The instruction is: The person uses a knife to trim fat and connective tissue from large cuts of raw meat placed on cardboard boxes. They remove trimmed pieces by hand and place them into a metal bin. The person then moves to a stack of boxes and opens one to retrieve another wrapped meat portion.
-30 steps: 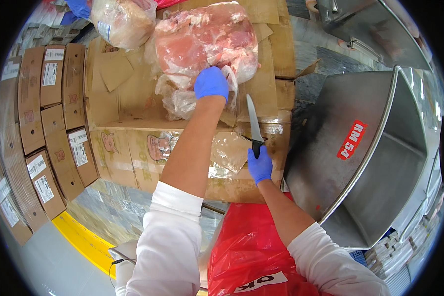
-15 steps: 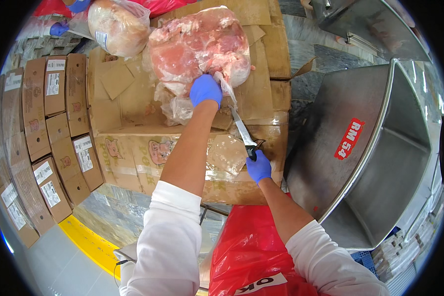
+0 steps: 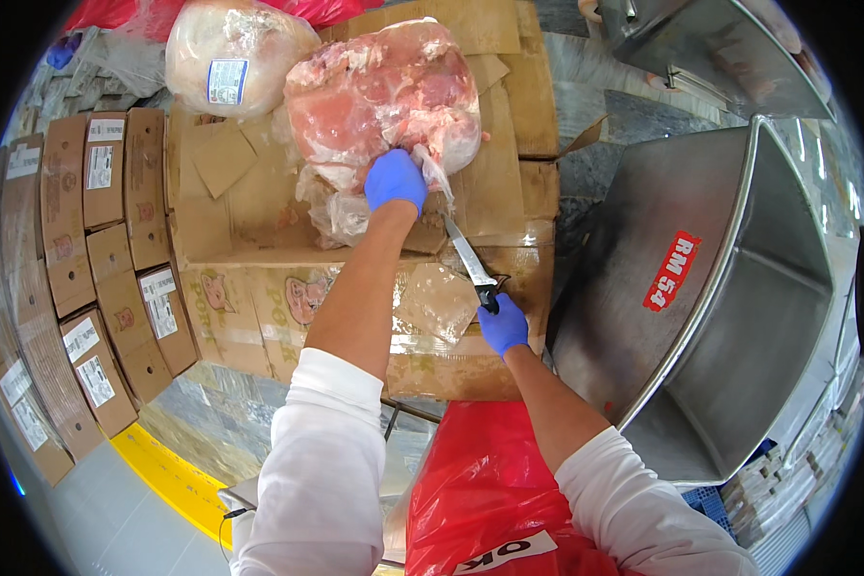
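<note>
A large slab of raw pink meat (image 3: 374, 96) lies on flattened cardboard (image 3: 499, 182) over stacked cartons. Blue-gloved, my left hand (image 3: 396, 180) grips the meat's near edge; its fingertips are hidden beneath the hand. Beside it hangs a whitish strip (image 3: 436, 179) from the meat. My right hand (image 3: 504, 325), in a blue glove too, is closed around the black handle of a knife (image 3: 468, 252). The blade points up and left, its tip just short of the strip. Crumpled clear plastic film (image 3: 334, 213) lies under the meat's near left side.
A plastic-wrapped piece of meat (image 3: 240, 58) with a white label sits at the far left of the cardboard. Stacked cartons (image 3: 115, 250) stand on the left. To the right is a deep metal bin (image 3: 662, 250). Another person's blue-gloved hand (image 3: 63, 50) shows at the upper left.
The wrapped meat at the far left has turned, showing its label more fully, and the other person's hands have drawn away from it. My hands have hardly moved.
</note>
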{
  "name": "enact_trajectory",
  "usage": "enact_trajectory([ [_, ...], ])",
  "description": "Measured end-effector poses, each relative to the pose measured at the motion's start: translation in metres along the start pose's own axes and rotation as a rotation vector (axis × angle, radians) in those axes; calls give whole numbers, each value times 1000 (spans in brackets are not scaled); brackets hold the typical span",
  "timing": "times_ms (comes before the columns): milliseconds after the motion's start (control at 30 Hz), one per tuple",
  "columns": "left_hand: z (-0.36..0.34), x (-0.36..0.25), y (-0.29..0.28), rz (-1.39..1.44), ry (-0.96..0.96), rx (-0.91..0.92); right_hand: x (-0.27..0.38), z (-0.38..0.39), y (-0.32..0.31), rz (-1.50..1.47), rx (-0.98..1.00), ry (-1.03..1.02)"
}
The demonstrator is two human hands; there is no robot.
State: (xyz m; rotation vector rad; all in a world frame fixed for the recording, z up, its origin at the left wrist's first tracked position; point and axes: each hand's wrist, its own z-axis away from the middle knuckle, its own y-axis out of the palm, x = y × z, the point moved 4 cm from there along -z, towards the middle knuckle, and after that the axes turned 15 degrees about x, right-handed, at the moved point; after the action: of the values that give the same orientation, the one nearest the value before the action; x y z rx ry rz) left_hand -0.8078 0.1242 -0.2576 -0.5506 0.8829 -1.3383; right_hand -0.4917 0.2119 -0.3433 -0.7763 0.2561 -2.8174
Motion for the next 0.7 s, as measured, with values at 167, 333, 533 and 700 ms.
enact_trajectory([
  [167,-9,11,2,78,-51,20,-4,-2,-1,-2,-12,-26],
  [333,-8,14,-2,93,-33,34,-6,-5,-1,0,-4,-20],
  [533,-3,20,-4,177,-25,-17,-10,-7,-2,22,6,0],
  [700,0,39,-6,290,17,8,-13,-10,0,49,-4,-20],
])
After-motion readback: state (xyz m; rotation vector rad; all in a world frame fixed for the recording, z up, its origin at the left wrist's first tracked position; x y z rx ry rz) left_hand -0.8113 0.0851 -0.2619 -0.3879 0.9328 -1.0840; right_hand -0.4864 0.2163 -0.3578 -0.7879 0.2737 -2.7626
